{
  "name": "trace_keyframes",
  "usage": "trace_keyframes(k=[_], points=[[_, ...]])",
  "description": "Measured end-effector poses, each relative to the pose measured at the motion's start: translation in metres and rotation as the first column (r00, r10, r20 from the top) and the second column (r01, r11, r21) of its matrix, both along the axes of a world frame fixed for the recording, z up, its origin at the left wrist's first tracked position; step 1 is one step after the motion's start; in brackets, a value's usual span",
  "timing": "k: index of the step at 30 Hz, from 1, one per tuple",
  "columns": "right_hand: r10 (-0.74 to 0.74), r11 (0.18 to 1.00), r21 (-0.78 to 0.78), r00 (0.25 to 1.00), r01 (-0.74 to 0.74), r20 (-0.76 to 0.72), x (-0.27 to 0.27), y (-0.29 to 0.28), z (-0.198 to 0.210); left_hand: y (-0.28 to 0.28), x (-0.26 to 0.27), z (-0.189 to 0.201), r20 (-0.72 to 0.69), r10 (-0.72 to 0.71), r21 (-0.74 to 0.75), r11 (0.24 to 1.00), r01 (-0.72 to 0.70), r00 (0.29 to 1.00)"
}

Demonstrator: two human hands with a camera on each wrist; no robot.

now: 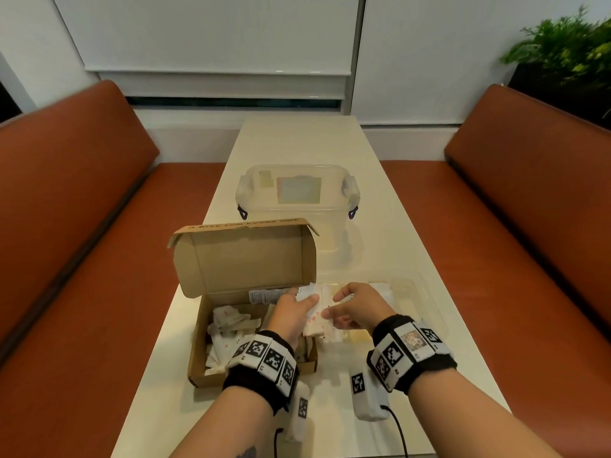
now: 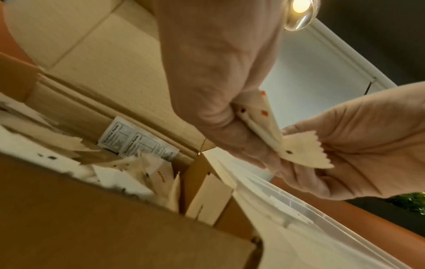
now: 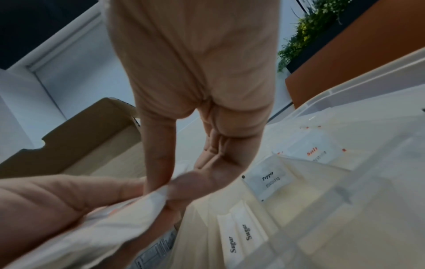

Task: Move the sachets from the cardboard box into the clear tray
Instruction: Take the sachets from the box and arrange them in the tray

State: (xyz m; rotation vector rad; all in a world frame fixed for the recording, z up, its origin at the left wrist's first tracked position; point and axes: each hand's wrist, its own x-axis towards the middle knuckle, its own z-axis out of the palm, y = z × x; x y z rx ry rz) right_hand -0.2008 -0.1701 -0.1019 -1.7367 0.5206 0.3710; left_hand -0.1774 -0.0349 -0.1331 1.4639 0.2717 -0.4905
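**A:** Where do we stand? Our left hand [image 1: 294,312] grasps a small bunch of sachets [image 2: 260,116], thumb and fingers curled round it, just above the seam where the cardboard box [image 1: 211,368] meets the clear tray [image 1: 426,302].

**B:** And our right hand [image 1: 355,307] is pinching too: in the left wrist view its fingers nip the serrated edge of one sachet [image 2: 306,154] from that bunch. Neither hand is empty.

**A:** So which way does the target lie?

**B:** To our right and below. The tray sits beside the box, touching or nearly so, and our right hand is already over its near-left compartments. We see a Pepper sachet [image 3: 268,182], two Sugar sticks [image 3: 241,236] and a Salt sachet [image 3: 316,152] lying in separate sections.

**A:** Then the right hand is the nearer one for the drop; the left is really a feeder at the border.

**B:** We judge so. The bunch's long axis runs roughly away from us, tilted. We cannot read the pinched sachet's label, so its compartment is unknown.

**A:** Plenty remains in the box [image 2: 142,163], so we judge the task far from finished.
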Motion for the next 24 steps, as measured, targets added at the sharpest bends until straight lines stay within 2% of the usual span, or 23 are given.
trace_keyframes(k=[5, 8, 12, 17, 19, 22, 24], points=[[-0.036, 0.997, -0.068, 0.999, 0.039, 0.039, 0.008, -0.008, 0.003, 0.009, 0.004, -0.002, -0.086, 0.092, -0.077, 0.992, -0.099, 0.992], [-0.061, 0.977, -0.204, 0.997, 0.068, 0.038, 0.017, -0.014, 0.000, 0.017, 0.004, -0.002, -0.094, 0.148, -0.065, 0.986, -0.154, 0.985], [0.075, 0.908, -0.410, 0.996, -0.090, -0.053, 0.029, 0.000, -0.009, 0.021, 0.005, -0.001, -0.096, 0.214, -0.074, 0.972, -0.221, 0.972], [0.188, 0.829, -0.500, 0.967, -0.250, -0.172, 0.034, 0.013, -0.023, 0.031, 0.003, 0.002, -0.081, 0.215, -0.111, 0.968, -0.223, 0.973], [0.219, 0.769, -0.571, 0.958, -0.287, -0.186, 0.036, 0.015, -0.027, 0.034, 0.002, 0.004, -0.082, 0.212, -0.119, 0.968, -0.220, 0.974], [0.287, 0.629, -0.711, 0.944, -0.315, -0.164, 0.037, 0.017, -0.030, 0.037, 0.002, 0.004, -0.086, 0.195, -0.117, 0.972, -0.204, 0.977], [0.334, 0.575, -0.752, 0.932, -0.323, -0.144, 0.038, 0.018, -0.033, 0.038, 0.002, 0.004, -0.090, 0.178, -0.101, 0.977, -0.187, 0.980]])
